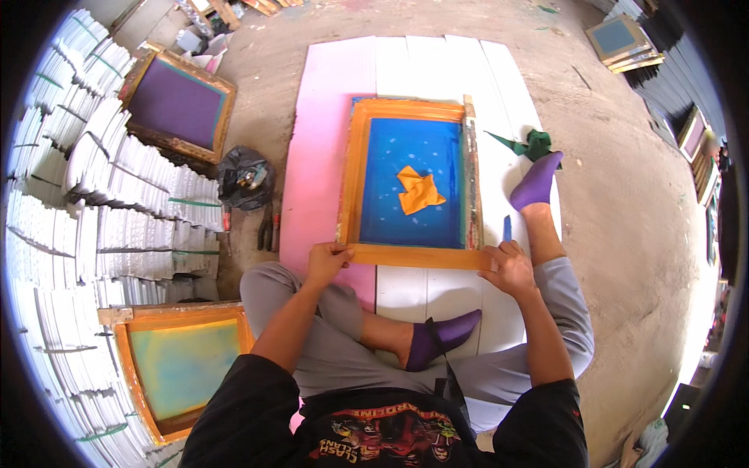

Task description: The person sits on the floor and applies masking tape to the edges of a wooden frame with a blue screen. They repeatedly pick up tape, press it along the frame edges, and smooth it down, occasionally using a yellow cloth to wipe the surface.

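Observation:
A wooden screen-printing frame [349,179] with a blue mesh [406,144] lies on the boards between my legs. A crumpled orange cloth [421,192] rests on the mesh, among pale spots. Along the frame's near edge runs a flat orange-brown strip of tape [417,257]. My left hand [329,264] pinches the strip's left end at the frame's near left corner. At the near right corner my right hand [510,269] is closed on the other end. A slim blue tool [507,228], perhaps a cutter, sticks up from the right hand's fingers; its lower part is hidden.
Pink and white boards [320,117] lie under the frame. A dark green cloth [537,143] is beside my right foot. Left are a black plastic bag [246,178], pliers [267,232], a purple-mesh frame [175,103], a yellow-green-mesh frame [183,366] and stacked white bundles [101,164].

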The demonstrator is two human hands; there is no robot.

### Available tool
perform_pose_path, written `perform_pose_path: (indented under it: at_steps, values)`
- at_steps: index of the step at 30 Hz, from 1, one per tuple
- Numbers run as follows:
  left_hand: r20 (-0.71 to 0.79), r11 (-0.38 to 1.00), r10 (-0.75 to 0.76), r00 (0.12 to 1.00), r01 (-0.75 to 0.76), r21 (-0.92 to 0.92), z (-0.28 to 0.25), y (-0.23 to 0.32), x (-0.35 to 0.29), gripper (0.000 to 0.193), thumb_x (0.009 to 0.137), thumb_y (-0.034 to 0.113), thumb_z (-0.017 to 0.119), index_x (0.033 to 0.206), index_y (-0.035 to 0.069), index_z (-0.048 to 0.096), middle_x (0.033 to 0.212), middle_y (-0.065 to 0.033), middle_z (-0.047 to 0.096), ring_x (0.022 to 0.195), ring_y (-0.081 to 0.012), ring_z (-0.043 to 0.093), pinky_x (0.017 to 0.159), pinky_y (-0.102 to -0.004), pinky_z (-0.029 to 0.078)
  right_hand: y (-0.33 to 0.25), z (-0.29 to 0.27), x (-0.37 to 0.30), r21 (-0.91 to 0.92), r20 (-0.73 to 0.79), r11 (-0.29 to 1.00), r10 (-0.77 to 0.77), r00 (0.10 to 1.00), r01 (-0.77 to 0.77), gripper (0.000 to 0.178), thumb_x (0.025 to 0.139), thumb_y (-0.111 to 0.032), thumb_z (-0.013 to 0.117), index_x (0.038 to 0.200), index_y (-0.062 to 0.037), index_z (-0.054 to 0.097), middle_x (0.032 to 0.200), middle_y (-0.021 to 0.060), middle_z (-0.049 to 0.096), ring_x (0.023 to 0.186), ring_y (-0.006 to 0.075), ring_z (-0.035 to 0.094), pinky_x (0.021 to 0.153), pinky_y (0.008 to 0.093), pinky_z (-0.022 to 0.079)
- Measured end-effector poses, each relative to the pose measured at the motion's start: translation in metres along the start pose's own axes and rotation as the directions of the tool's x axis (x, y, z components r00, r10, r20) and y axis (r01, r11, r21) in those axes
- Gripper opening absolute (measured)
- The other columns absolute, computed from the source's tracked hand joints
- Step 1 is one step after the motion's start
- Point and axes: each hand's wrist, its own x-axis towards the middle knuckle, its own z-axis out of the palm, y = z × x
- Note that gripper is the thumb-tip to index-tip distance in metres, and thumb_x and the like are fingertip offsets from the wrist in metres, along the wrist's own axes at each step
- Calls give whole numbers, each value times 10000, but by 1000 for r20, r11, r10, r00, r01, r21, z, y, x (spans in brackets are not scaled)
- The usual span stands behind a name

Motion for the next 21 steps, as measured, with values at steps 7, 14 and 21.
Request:
perform_pose_path:
  at_steps: [7,14,21]
  values:
    - [-29,998,8,1000,-6,57,7,3,1,183,924,117,778,975,-58,783,754,-73,735,622,-107,673,596,-272,557,6,-2,-3,-12,30,999,-32,999,33,581,668,-312,908,1198,-150,734,966,67,641,991,301,627,897,441,541]
    - [-42,1000,-4,999,4,-9,10,-8,9,186,921,105,779,965,-76,776,789,-91,753,626,-120,686,579,-274,563,9,-2,1,-53,47,998,-16,999,19,594,651,-339,915,1172,-127,725,959,68,665,982,298,636,902,433,533]
    - [-69,999,7,998,-5,38,13,10,2,209,911,122,797,954,-78,752,794,-97,742,629,-136,674,569,-287,554,17,8,-1,-64,28,997,-31,999,33,564,649,-390,914,1110,-137,710,1013,59,655,1024,293,630,919,447,530]
